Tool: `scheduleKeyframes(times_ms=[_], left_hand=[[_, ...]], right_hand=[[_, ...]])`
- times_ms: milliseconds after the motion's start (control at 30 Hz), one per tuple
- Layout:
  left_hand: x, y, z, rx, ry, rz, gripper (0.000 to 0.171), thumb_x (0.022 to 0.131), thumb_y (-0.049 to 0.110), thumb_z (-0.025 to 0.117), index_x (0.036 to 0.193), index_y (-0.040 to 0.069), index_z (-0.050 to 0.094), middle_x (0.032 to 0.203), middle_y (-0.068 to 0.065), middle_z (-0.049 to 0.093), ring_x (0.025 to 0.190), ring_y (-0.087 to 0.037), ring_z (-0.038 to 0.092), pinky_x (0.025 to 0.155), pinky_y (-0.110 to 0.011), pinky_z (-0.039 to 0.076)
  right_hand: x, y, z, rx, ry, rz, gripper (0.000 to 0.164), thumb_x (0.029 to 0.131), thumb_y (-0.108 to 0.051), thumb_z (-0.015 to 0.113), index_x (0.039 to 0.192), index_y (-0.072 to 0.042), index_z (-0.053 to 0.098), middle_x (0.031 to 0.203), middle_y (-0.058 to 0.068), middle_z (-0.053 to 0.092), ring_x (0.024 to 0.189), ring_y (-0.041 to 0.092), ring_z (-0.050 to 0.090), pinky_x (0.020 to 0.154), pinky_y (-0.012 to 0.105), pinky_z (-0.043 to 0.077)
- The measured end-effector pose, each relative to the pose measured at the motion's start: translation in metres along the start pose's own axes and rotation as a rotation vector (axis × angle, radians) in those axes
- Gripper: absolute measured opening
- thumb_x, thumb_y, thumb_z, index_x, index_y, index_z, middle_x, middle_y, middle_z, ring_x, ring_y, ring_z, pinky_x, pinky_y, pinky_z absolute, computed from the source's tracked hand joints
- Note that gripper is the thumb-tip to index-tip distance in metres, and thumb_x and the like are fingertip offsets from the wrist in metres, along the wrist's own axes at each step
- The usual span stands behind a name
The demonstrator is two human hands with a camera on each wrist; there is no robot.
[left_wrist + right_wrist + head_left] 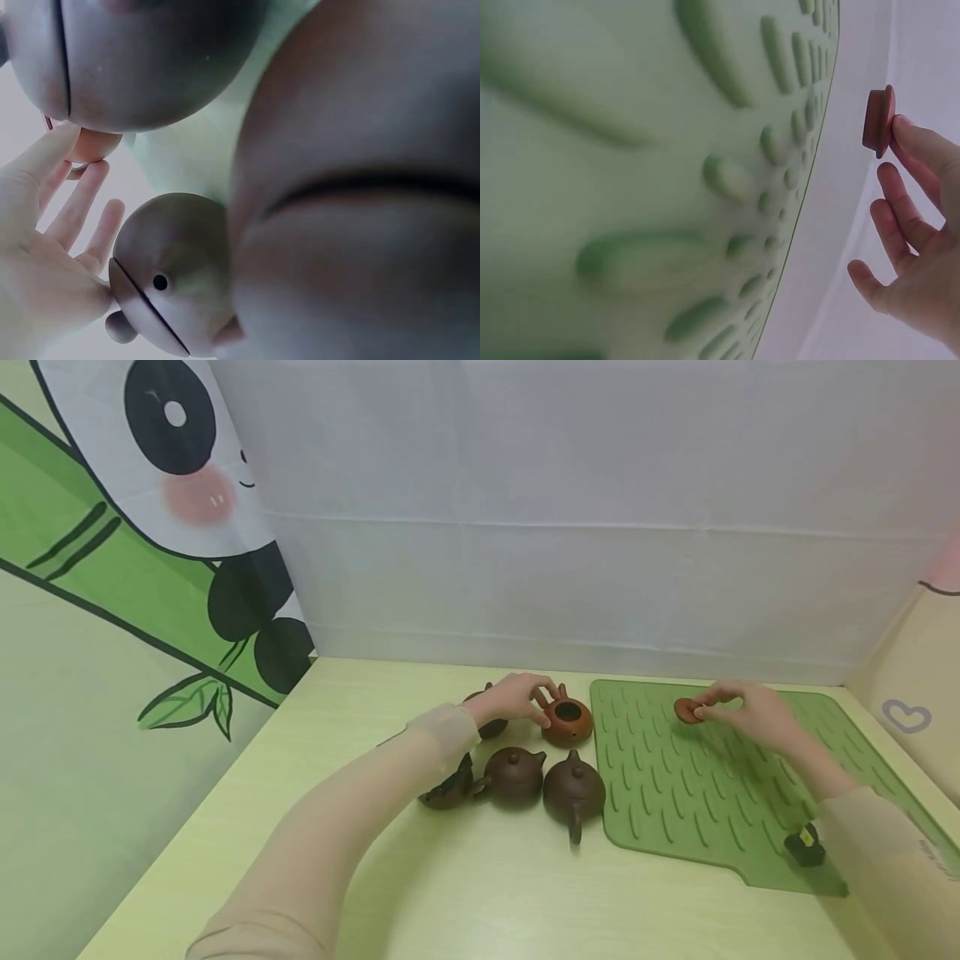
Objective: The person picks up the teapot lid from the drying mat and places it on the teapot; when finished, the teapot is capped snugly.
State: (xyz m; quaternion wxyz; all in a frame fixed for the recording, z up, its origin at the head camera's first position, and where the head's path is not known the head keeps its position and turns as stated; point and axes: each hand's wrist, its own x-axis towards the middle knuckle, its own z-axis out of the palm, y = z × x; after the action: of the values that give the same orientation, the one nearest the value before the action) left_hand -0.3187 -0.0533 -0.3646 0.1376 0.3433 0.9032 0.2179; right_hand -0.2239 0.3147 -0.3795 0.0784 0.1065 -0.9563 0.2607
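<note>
At the back of the table stands a reddish-brown teapot (567, 733), its top opening uncovered and dark inside. My left hand (517, 696) holds it from the left, thumb at the near side and fingers toward the back. In the left wrist view, only a small part of the reddish teapot (97, 145) shows past a dark one. Over the green mat, my right hand (750, 714) pinches a round reddish-brown lid (687, 711) between thumb and fingertips. The right wrist view shows the lid (877, 121) edge-on, with its inner collar facing left and the other fingers spread below.
Dark brown teapots with lids on, one in the middle (513, 779) and one at the right (574, 789), stand nearer me. Others are partly hidden by my left arm. The ridged green mat (645, 810) covers the table's right side. A pale cloth wall (570, 585) rises behind.
</note>
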Motion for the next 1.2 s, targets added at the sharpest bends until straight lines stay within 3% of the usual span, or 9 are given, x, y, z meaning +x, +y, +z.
scheduleKeyframes(times_ms=[500, 1200], left_hand=[[-0.002, 0.002, -0.001, -0.012, 0.007, -0.007, 0.046, 0.085, 0.017, 0.078, 0.127, 0.015, 0.061, 0.119, -0.01, 0.071, 0.12, -0.027, 0.063, 0.11, -0.044, 0.044], [0.0, 0.0, 0.001, -0.036, 0.009, -0.008, 0.046, 0.085, 0.016, 0.078, 0.128, 0.016, 0.061, 0.12, -0.01, 0.071, 0.122, -0.029, 0.061, 0.109, -0.045, 0.045]], right_hand=[[0.013, -0.036, 0.014, 0.082, 0.008, 0.049, 0.038, 0.094, -0.039, 0.067, 0.117, -0.009, 0.068, 0.12, 0.019, 0.066, 0.12, 0.04, 0.054, 0.091, 0.06, 0.043], [0.036, -0.079, 0.041, 0.131, 0.011, -0.005, 0.03, 0.093, -0.031, 0.069, 0.113, -0.009, 0.07, 0.116, 0.015, 0.069, 0.118, 0.038, 0.057, 0.097, 0.058, 0.043]])
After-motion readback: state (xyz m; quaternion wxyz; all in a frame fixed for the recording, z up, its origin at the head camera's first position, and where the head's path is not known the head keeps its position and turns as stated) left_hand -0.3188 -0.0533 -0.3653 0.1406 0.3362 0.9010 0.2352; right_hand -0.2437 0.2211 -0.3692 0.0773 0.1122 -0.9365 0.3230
